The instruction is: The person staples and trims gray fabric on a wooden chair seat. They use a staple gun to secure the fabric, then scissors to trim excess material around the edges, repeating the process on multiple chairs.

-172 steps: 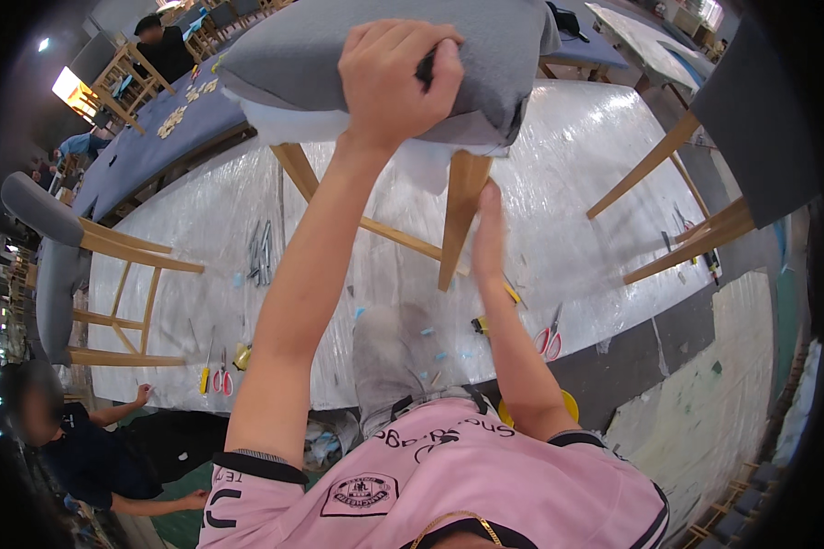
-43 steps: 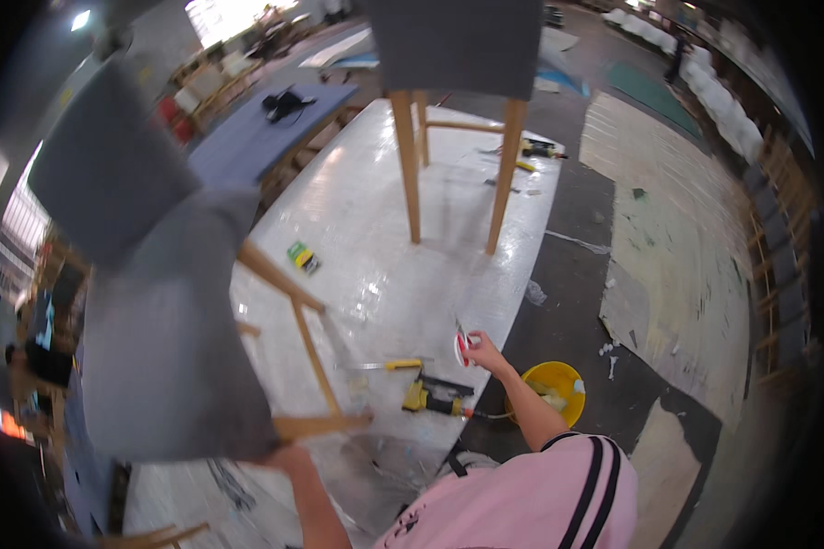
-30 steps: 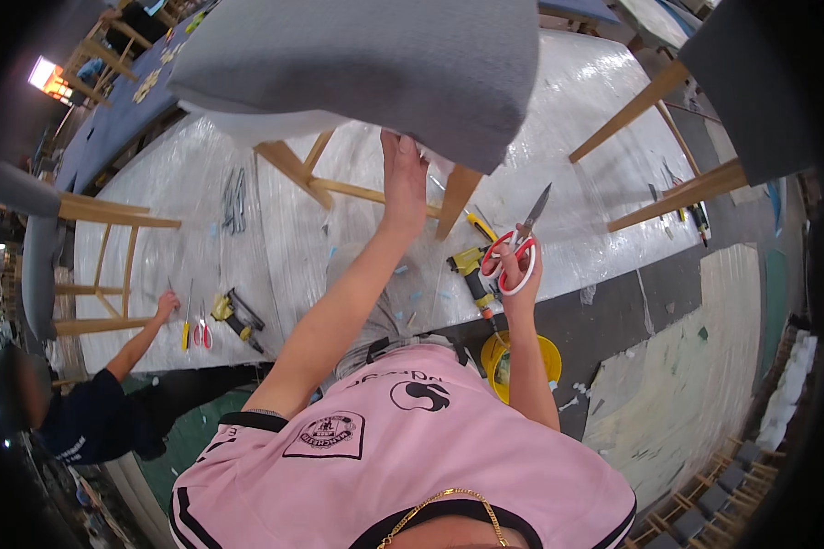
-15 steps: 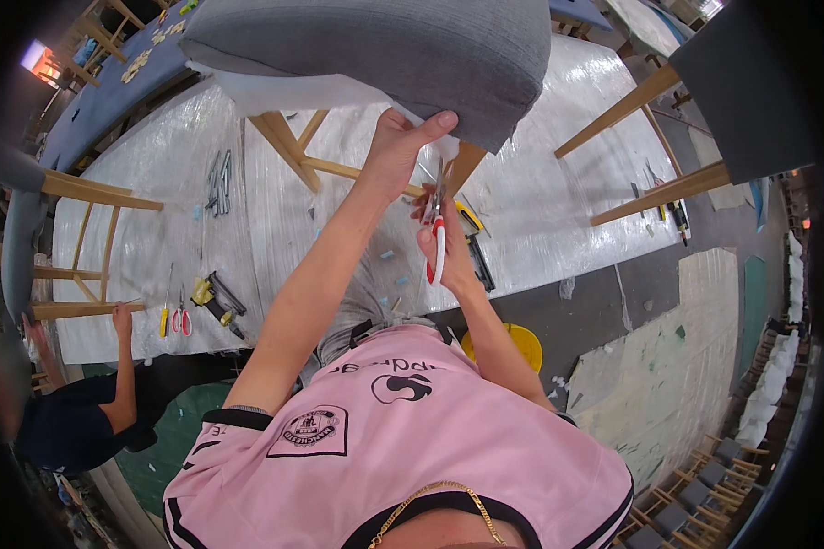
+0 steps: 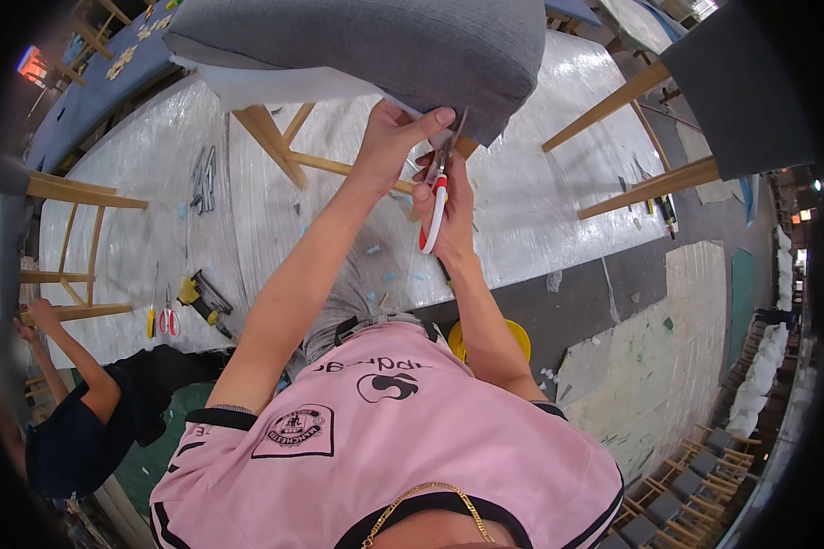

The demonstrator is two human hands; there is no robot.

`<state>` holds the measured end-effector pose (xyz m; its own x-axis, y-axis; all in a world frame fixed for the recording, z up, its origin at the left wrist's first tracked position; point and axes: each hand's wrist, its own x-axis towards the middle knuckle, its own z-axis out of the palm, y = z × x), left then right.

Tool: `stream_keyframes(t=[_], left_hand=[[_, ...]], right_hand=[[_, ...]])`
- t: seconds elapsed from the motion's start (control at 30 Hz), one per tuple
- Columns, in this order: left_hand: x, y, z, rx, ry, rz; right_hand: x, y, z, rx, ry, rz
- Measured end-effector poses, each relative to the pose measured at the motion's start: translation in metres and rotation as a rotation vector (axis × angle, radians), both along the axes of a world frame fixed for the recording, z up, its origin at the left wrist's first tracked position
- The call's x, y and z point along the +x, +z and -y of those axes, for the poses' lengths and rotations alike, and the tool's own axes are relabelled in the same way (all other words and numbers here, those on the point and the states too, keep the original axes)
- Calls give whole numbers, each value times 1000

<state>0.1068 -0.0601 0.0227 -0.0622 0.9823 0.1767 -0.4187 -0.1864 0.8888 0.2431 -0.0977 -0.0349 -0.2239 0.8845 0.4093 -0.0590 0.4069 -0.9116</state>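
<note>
In front of me a grey upholstered chair (image 5: 366,41) with wooden legs stands on the plastic-covered table. White lining (image 5: 279,84) hangs below its grey cover. My left hand (image 5: 394,142) pinches the lower edge of the cover near the corner, thumb on the grey fabric. My right hand (image 5: 450,206) grips red-and-white scissors (image 5: 438,203), pointed upward. Their blades reach the fabric edge just right of my left thumb, one blade lying over the grey cloth. The tips of my right fingers are partly hidden behind the scissors.
A co-worker (image 5: 87,412) at the left handles another chair's leg. On the table lie a staple gun (image 5: 201,297), a second pair of scissors (image 5: 168,316) and a screwdriver (image 5: 152,311). A grey chair (image 5: 737,101) stands at the right. Below the table edge is a yellow bucket (image 5: 513,340).
My right hand has raised the scissors, and the blades now meet the fabric edge. My left hand keeps its pinch. The co-worker's hand has shifted along the chair leg.
</note>
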Motion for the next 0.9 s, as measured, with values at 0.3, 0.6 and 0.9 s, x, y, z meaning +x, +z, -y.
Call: stream_keyframes(t=[0.3, 0.6, 0.9], left_hand=[[2, 5, 0, -52, 33, -22], [2, 1, -2, -25, 43, -2], [2, 3, 1, 2, 49, -16]], right_hand=[[-5, -6, 0, 63, -62, -56], [-6, -15, -2, 70, -63, -87], [-12, -11, 0, 101, -87, -103]])
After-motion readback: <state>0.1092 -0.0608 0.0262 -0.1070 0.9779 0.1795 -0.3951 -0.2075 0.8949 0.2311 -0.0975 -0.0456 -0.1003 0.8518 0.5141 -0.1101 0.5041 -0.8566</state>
